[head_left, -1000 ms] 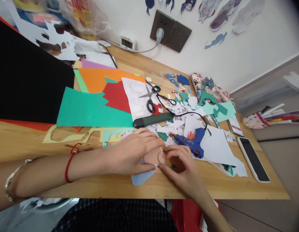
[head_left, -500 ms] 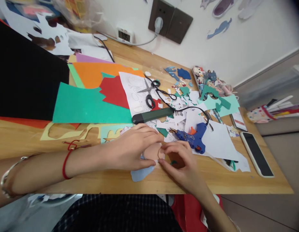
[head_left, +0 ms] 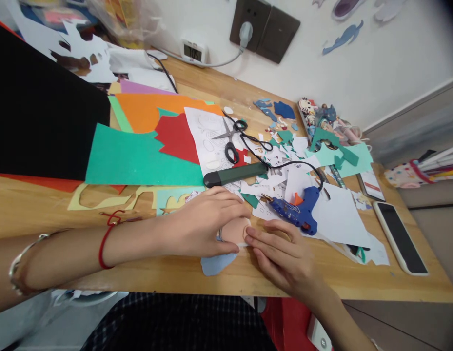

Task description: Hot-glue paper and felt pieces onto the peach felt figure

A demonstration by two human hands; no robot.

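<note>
A peach-coloured felt-like cutout (head_left: 233, 231) lies on the table, with a light blue piece (head_left: 216, 263) beneath its left side. My left hand (head_left: 207, 222) rests over the cutout's left part, fingers stretched out and thumb on its near edge. At its right end, my right hand (head_left: 281, 251) lies with fingers extended, the fingertips pressing a small peach piece (head_left: 245, 233) against the cutout. The palm of the left hand hides some of the cutout. Behind the right hand is a blue hot glue gun (head_left: 297, 209) with an orange trigger.
Scissors (head_left: 230, 139) and a dark green stick-shaped tool (head_left: 235, 174) lie behind my hands. Green (head_left: 142, 158), red (head_left: 178, 139) and black (head_left: 47, 112) sheets spread at left. Paper scraps cover the middle; a phone (head_left: 400, 238) lies at right, near the table edge.
My right hand has gone from a thumb-and-finger pinch at the small peach piece to extended fingers pressing on it. My left hand stays in place; the view has shifted slightly.
</note>
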